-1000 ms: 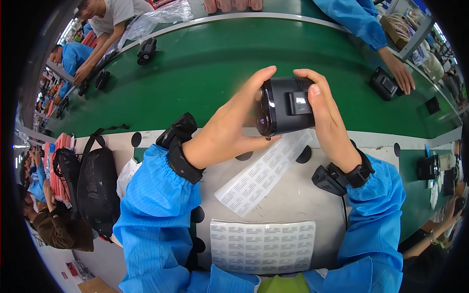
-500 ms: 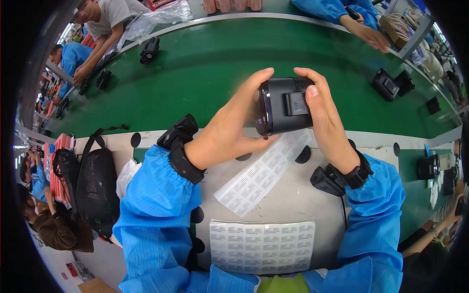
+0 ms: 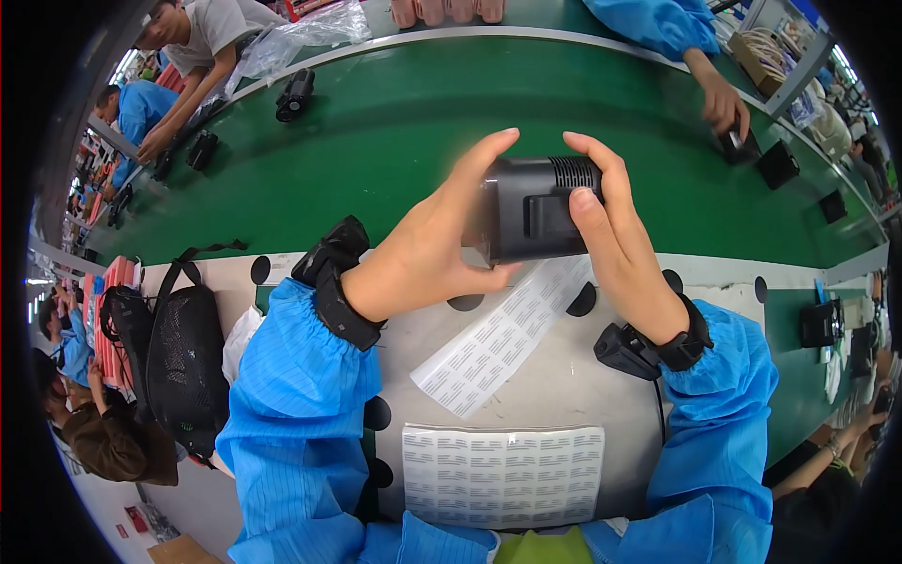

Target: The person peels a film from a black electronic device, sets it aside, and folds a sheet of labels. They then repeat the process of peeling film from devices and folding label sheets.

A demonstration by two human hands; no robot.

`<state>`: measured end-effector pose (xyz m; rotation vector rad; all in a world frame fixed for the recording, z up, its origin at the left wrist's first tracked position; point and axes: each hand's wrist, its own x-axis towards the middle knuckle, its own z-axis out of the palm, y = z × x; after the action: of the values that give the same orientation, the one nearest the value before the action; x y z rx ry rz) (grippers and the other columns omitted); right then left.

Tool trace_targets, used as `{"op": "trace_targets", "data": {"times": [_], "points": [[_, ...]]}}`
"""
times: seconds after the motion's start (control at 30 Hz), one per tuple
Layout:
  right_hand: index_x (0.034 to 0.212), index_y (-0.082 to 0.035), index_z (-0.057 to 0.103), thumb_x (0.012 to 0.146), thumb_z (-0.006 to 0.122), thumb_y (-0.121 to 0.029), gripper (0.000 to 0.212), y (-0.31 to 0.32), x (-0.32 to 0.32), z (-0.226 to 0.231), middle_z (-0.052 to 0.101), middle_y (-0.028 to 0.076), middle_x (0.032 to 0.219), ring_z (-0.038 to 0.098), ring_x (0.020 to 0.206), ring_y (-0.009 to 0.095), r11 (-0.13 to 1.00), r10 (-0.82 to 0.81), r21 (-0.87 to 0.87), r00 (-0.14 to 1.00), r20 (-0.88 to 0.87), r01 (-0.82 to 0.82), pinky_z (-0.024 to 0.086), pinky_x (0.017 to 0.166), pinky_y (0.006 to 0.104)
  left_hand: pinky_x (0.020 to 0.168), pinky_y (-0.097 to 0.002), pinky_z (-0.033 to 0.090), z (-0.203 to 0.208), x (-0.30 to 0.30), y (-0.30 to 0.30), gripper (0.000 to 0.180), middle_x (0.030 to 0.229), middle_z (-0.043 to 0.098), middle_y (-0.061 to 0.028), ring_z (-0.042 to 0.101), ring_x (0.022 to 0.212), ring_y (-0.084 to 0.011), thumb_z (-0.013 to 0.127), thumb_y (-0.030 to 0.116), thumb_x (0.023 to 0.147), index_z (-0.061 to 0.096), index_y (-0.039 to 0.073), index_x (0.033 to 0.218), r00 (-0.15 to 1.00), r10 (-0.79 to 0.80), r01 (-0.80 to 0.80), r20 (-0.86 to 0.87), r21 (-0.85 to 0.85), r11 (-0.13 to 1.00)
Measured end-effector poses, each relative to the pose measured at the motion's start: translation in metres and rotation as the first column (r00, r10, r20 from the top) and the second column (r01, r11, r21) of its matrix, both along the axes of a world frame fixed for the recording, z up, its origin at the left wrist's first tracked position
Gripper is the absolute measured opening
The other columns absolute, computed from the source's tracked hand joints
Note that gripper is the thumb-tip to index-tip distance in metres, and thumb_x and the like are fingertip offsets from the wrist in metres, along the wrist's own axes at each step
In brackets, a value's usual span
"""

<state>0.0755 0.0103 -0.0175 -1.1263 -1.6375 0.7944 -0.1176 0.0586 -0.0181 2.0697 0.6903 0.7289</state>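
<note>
Between my hands, above the near edge of the green surface, is a black box-shaped device [image 3: 536, 221] with rounded edges, a slotted vent and a raised rectangle on its face. My left hand [image 3: 427, 230] curves round its left end, thumb below and fingers above; that end is blurred. My right hand [image 3: 620, 244] grips the right end, with the thumb pressed on the face. Under the device, a strip of printed labels [image 3: 493, 343] lies slantwise on the pale worktop [image 3: 620, 404]. Nearer me is a wider label sheet [image 3: 503, 475].
Across the green surface [image 3: 376, 141], a co-worker's hand [image 3: 723, 99] touches a black device [image 3: 739, 148] beside another black piece [image 3: 778, 165]. A similar device [image 3: 295, 95] lies far left, near clear plastic film [image 3: 315, 38]. A black mesh bag [image 3: 188, 367] sits left of my arm.
The device in my hands has shifted slightly left and turned, so more of its vent shows. At far right, the co-worker's hand has come down onto a black device.
</note>
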Motion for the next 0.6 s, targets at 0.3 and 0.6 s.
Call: {"op": "trace_targets", "data": {"times": [0.3,0.6], "points": [[0.130,-0.003,0.029,0.095,0.041,-0.027,0.044,0.0005,0.0015,0.0003,0.047,0.017,0.107,0.050,0.097,0.023,1.000,0.009,0.011,1.000,0.005,-0.009,0.039,0.087,0.0311,0.072,-0.0355,0.050,-0.0035,0.0045,0.0000,0.077,0.110,0.051,-0.0184,0.061,0.088,-0.0301,0.074,0.004,0.063,0.031,0.007,0.127,0.997,0.048,-0.061,0.062,0.240,0.969],[0.130,-0.003,0.030,0.096,0.040,-0.028,0.044,0.0007,-0.0001,-0.0004,0.048,0.017,0.107,0.050,0.097,0.023,1.000,-0.005,0.031,0.999,0.031,0.005,0.039,0.087,0.0308,0.074,-0.0364,0.049,-0.0030,0.0032,-0.0016,0.078,0.111,0.051,-0.0193,0.061,0.087,-0.0336,0.076,0.009,0.062,0.032,0.007,0.126,0.995,0.055,-0.076,0.079,0.288,0.955]]}}
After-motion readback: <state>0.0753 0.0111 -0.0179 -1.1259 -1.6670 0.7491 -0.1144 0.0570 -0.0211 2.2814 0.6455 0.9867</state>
